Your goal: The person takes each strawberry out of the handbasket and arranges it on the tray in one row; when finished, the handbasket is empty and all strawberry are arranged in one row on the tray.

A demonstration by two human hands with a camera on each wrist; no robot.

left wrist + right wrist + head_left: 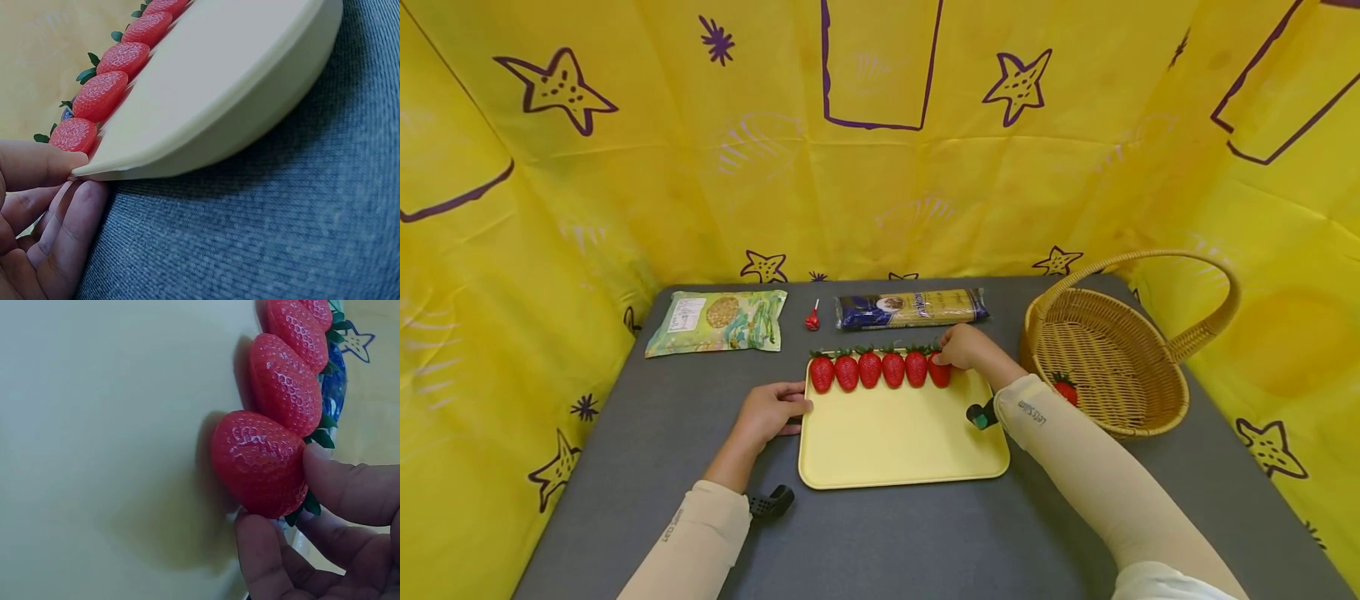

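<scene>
Along the far edge of a pale yellow tray (902, 442) lies a row of several red strawberries (869, 367) with green leaves, tips pointing toward me. At the right end of the row, my right hand (967, 348) pinches the last strawberry (259, 464) between thumb and fingers near its leafy end. That strawberry lies beside its neighbour (286, 384) in the right wrist view. My left hand (770, 412) grips the tray's left rim, thumb on top and fingers underneath, as the left wrist view shows.
A wicker basket (1176, 392) with a tall handle stands at the right, one strawberry (1064, 389) inside. Behind the tray lie a blue and yellow packet (917, 308) and a red lollipop (812, 320). A green patterned bag (718, 323) is at the back left.
</scene>
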